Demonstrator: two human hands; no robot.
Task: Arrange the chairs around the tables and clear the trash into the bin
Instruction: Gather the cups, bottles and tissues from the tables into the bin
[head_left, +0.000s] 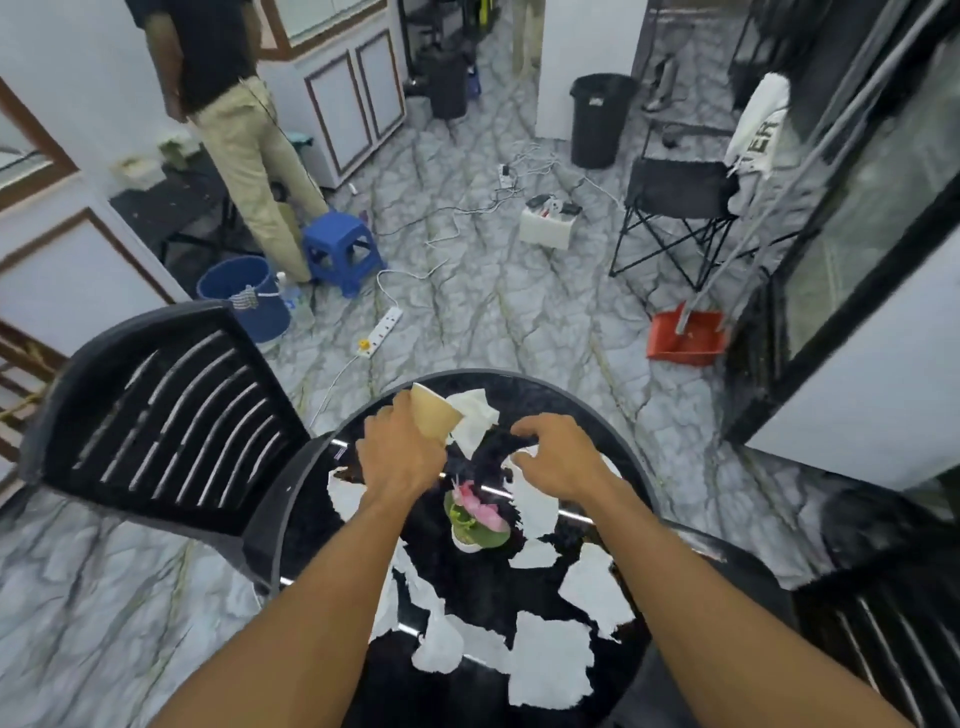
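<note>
A round black table (571, 395) stands below me, strewn with several torn white paper pieces (550, 660). My left hand (400, 452) grips a tan paper cup (434, 415) over the table's far side. A crumpled white tissue (475, 415) lies just beyond the cup. My right hand (556, 457) hovers with curled fingers over a white scrap (522, 460) and holds nothing. A small pot with a pink flower (475, 514) sits between my arms. One black plastic chair (156, 415) stands at the table's left, another (883, 639) at the lower right. A black bin (597, 119) stands far back.
A person (234, 130) stands at the back left by a blue stool (340, 249) and blue bucket (249, 296). Cables and a power strip (382, 332) cross the marble floor. A red dustpan (685, 338) and a folding black chair (680, 202) are at right.
</note>
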